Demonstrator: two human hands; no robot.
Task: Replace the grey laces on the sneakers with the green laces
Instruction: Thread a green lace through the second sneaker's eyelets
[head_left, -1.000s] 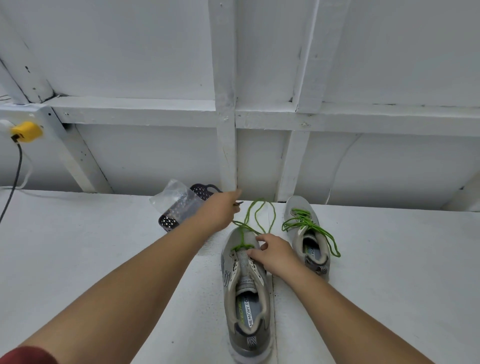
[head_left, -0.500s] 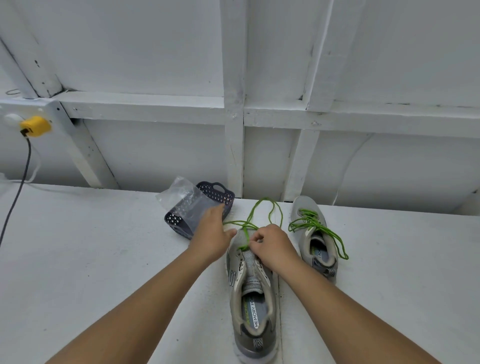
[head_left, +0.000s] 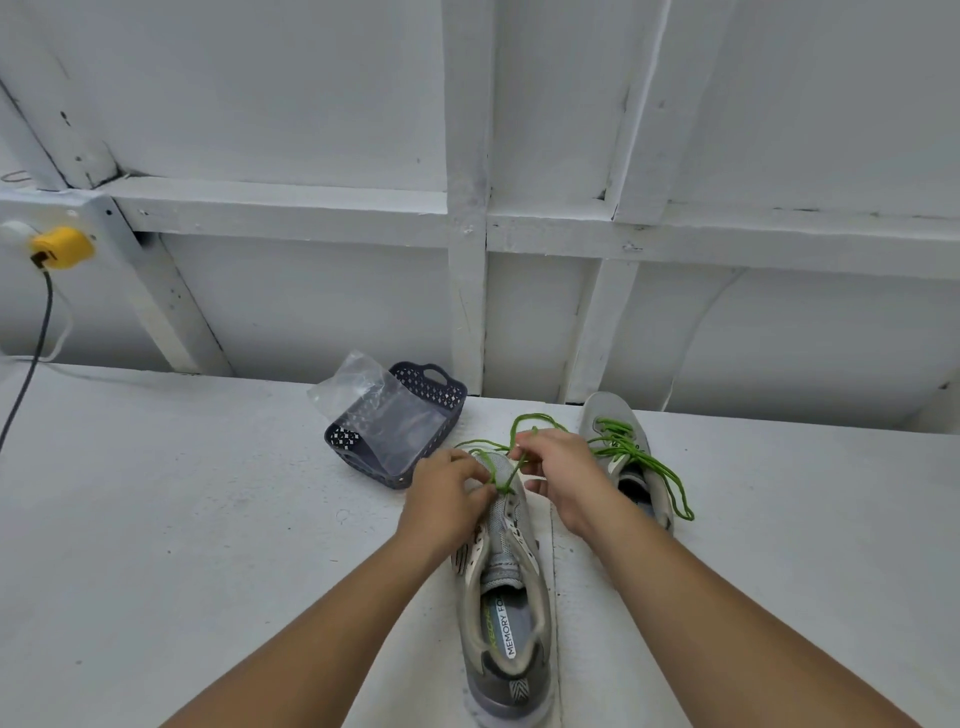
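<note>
A grey sneaker (head_left: 506, 587) lies in front of me, toe pointing away, heel near the lower edge. A green lace (head_left: 511, 431) is threaded only at its lowest eyelets near the toe and loops loosely beyond it. My left hand (head_left: 447, 499) pinches one strand of this lace at the sneaker's left side. My right hand (head_left: 558, 475) pinches the other strand above the toe. A second grey sneaker (head_left: 631, 467) stands to the right, laced with a green lace (head_left: 644, 462) whose ends trail down its side.
A dark perforated basket (head_left: 447, 389) holding a clear plastic bag (head_left: 374, 400) sits left of the sneakers, close to my left hand. A yellow plug (head_left: 62, 247) with a black cable hangs at the far left. White wall framing (head_left: 467, 234) rises behind the white table (head_left: 182, 519).
My left hand came back from near the basket to the sneaker's toe. My right hand lifted off the tongue and now pinches a strand. The lace loop has drawn in shorter.
</note>
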